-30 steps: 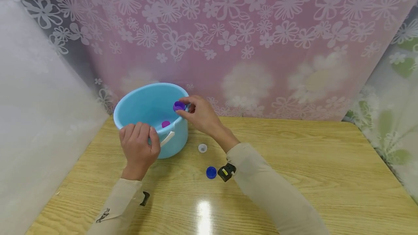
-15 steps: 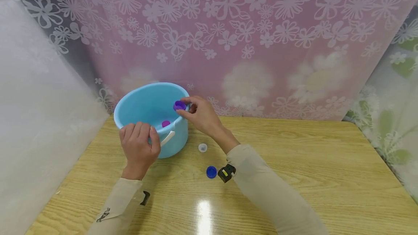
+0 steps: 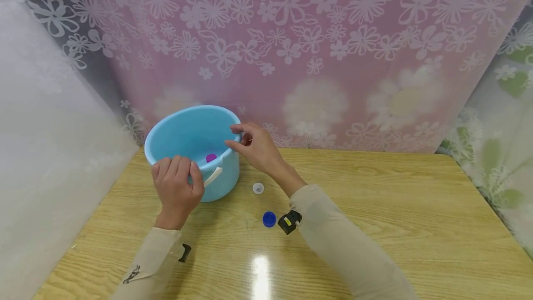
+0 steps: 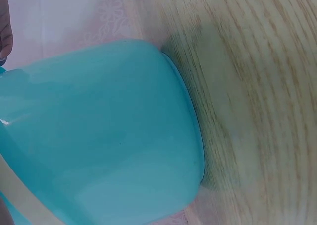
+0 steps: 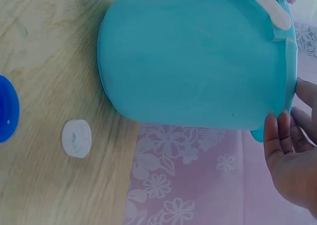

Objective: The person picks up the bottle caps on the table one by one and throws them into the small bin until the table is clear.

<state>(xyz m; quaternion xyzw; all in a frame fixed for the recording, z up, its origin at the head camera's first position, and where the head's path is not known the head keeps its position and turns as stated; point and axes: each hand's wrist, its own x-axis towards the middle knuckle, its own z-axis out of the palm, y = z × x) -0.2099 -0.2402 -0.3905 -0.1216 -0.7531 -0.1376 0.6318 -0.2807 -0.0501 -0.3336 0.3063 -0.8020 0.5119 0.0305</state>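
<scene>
A light blue plastic bucket (image 3: 226, 183) stands on the wooden table at the left in the head view. My left hand (image 3: 176, 189) grips its near rim, fingers over the edge. At the rim's right side is my right hand (image 3: 260, 149), thumb and forefinger spread apart over the edge with nothing between them. In the right wrist view, the fingers (image 5: 271, 136) of this hand lie close to the outside of the rim. A magenta bottle cap (image 3: 211, 158) shows inside the bucket; the near wall hides part of the bottom.
On the table right of the bucket lie a white bottle cap (image 3: 258, 189) and, nearer, a blue bottle cap (image 3: 269, 219). The bucket's white handle (image 3: 213, 177) hangs on its near side. A pink flowered curtain (image 3: 316, 59) closes off the back.
My right hand has let go of the purple bottle cap it pinched over the bucket, and that cap is out of sight. Both hands have otherwise stayed in place.
</scene>
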